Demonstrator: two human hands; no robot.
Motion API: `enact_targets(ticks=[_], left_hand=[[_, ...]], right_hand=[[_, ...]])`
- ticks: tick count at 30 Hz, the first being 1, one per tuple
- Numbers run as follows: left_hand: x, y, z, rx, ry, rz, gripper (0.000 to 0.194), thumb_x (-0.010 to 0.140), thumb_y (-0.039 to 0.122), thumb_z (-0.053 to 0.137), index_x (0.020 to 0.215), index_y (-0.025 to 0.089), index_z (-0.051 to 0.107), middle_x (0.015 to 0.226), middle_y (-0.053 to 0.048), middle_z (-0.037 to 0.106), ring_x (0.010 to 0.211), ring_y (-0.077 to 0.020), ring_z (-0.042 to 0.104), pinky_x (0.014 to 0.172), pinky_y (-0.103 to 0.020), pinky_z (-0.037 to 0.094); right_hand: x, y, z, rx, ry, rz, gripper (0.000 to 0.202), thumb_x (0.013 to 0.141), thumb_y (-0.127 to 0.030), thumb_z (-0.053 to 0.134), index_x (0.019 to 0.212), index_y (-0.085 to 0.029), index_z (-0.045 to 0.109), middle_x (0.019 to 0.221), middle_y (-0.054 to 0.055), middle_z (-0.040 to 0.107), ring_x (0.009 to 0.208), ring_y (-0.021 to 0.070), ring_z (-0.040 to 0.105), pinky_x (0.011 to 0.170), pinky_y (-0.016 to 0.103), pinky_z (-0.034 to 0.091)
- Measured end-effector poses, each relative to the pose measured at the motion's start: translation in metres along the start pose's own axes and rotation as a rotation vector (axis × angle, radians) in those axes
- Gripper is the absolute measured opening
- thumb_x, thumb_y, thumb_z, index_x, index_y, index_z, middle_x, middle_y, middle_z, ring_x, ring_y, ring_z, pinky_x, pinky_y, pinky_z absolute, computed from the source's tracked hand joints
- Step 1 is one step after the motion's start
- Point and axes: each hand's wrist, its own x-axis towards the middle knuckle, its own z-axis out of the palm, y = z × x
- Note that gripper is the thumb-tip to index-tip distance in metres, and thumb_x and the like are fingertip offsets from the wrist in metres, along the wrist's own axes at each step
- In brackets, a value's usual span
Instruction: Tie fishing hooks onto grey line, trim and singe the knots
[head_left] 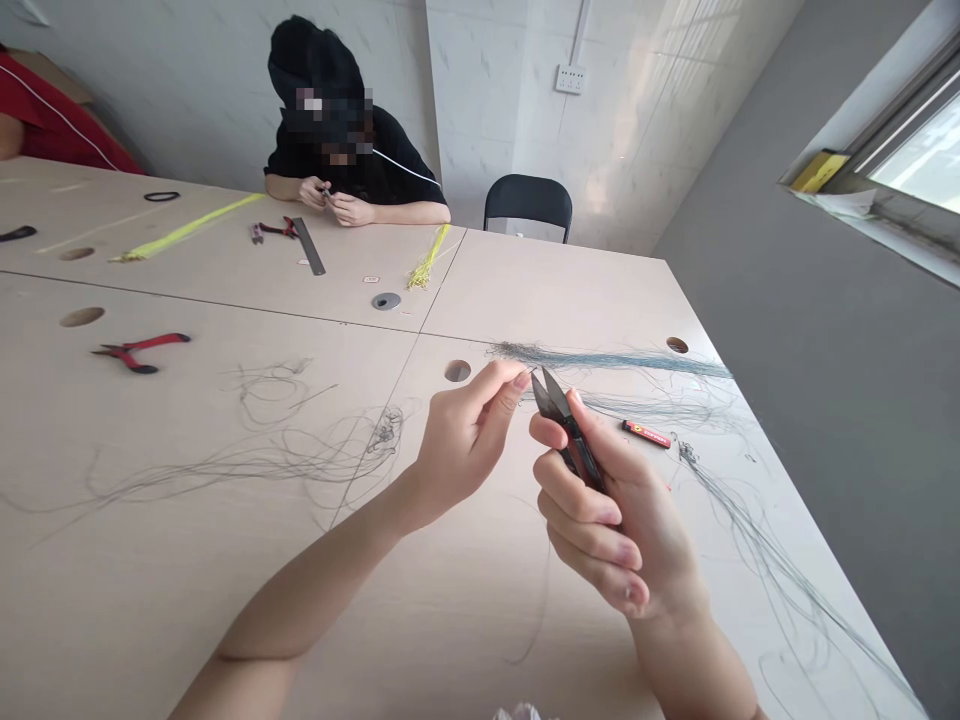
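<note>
My right hand [607, 500] is wrapped round black thread snips [570, 430], whose two blades point up and stand slightly apart. Just left of the blade tips, my left hand [476, 425] is closed in a pinch of thumb and forefinger. A tiny dark end of thin line shows at that pinch, close to the blades. One fine strand [541, 610] curves down over the table below my hands. Behind them lies a bundle of blue-grey lines [630, 361], with a second, looser bundle [660, 408] nearer to me.
Loose grey lines [247, 465] lie left, and another bundle [739, 515] runs along the right edge. A red lighter [646, 434] sits beside my right hand. Red-handled pliers [142, 352] rest far left. Across the table [525, 285] a person in black [390, 150] works near yellow strands [427, 262].
</note>
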Motion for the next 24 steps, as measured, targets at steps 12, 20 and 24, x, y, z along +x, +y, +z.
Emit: enact_targets(ticks=[12, 20, 24], left_hand=[[-0.0015, 0.0023, 0.0002, -0.021, -0.024, -0.004, 0.022, 0.101, 0.027, 0.048, 0.083, 0.021, 0.059, 0.053, 0.008, 0.044, 0.041, -0.005, 0.031, 0.039, -0.018, 0.028], [-0.0007, -0.0018, 0.0004, -0.006, 0.013, 0.025, 0.019, 0.1, 0.024, 0.05, 0.084, 0.021, 0.058, 0.053, 0.008, 0.038, 0.043, -0.004, 0.03, 0.04, -0.014, 0.027], [-0.0003, -0.0021, 0.0009, -0.025, 0.008, 0.014, 0.017, 0.1, 0.023, 0.05, 0.085, 0.021, 0.058, 0.052, 0.009, 0.033, 0.042, -0.0034, 0.028, 0.039, -0.013, 0.025]], right_hand=[[0.0021, -0.0022, -0.0019, 0.043, -0.02, -0.052, 0.036, 0.105, -0.048, 0.035, 0.085, -0.021, 0.048, 0.046, -0.011, 0.038, 0.027, 0.0031, 0.013, 0.023, 0.01, 0.032], [-0.001, -0.004, -0.0036, 0.061, -0.015, -0.075, 0.039, 0.106, -0.046, 0.03, 0.086, -0.02, 0.05, 0.045, -0.011, 0.037, 0.027, 0.0034, 0.013, 0.024, 0.011, 0.033], [-0.0037, -0.0001, -0.0015, 0.064, -0.026, -0.017, 0.036, 0.105, -0.048, 0.034, 0.087, -0.021, 0.049, 0.045, -0.011, 0.038, 0.027, 0.0033, 0.015, 0.024, 0.01, 0.033]])
